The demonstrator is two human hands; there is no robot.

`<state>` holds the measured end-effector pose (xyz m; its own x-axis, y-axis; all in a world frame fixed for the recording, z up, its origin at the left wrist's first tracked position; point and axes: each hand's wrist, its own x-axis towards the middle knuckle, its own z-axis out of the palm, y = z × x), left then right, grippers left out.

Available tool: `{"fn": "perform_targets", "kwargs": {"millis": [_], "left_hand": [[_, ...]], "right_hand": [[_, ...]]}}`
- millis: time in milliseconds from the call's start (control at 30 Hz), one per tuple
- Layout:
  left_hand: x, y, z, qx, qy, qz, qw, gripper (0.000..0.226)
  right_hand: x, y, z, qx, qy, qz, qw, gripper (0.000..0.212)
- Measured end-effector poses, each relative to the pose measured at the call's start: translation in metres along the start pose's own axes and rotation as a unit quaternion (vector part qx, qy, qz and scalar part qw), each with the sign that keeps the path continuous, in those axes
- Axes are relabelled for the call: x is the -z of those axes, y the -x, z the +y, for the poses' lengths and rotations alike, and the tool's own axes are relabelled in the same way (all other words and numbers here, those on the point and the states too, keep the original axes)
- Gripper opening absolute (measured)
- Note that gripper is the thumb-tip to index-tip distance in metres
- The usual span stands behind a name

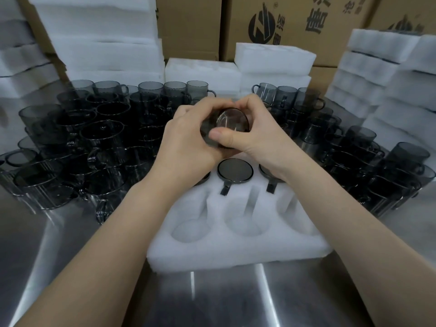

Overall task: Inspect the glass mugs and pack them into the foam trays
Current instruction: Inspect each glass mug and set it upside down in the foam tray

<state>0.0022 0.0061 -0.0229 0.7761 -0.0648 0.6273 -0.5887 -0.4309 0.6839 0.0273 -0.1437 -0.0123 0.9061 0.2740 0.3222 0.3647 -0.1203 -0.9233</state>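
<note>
Clamping mug (232,121) in left hand (188,138) and right hand (256,131); noting three packed mugs (235,170) in foam tray (236,252), front pockets (191,228) vacant.

brown cardboard boxes (188,27) behind a shiny steel table (212,300)

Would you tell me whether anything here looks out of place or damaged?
Nothing stands out. The left hand and right hand hold one mug; packed mugs sit base-up in the foam tray; no breakage or spill shows.
</note>
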Motion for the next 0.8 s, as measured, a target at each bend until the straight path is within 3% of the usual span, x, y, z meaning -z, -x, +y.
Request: {"fn": "perform_targets", "kwargs": {"millis": [167,333,600,700,800], "left_hand": [[0.0027,-0.0039,-0.0053,0.023,0.051,0.022,0.998,0.067],[0.0036,-0.0037,-0.0064,0.036,0.089,0.024,0.995,0.072],[0.0016,-0.0032,-0.0055,-0.006,0.053,-0.016,0.998,0.069],[0.0009,-0.0031,-0.0073,-0.016,0.067,-0.036,0.997,0.069],[-0.0004,-0.0023,-0.0076,-0.017,0.101,-0.039,0.994,0.068]], "right_hand": [[0.0087,0.0008,-0.0034,0.048,0.023,-0.030,0.998,0.047],[0.0116,0.0032,-0.0026,0.034,-0.088,-0.079,0.992,0.037],[0.0052,0.0030,-0.0033,0.037,-0.017,0.056,0.998,0.003],[0.0026,0.0031,-0.0037,0.043,0.002,0.076,0.996,0.016],[0.0045,0.0007,-0.0052,0.003,-0.076,0.041,0.996,0.025]]}}
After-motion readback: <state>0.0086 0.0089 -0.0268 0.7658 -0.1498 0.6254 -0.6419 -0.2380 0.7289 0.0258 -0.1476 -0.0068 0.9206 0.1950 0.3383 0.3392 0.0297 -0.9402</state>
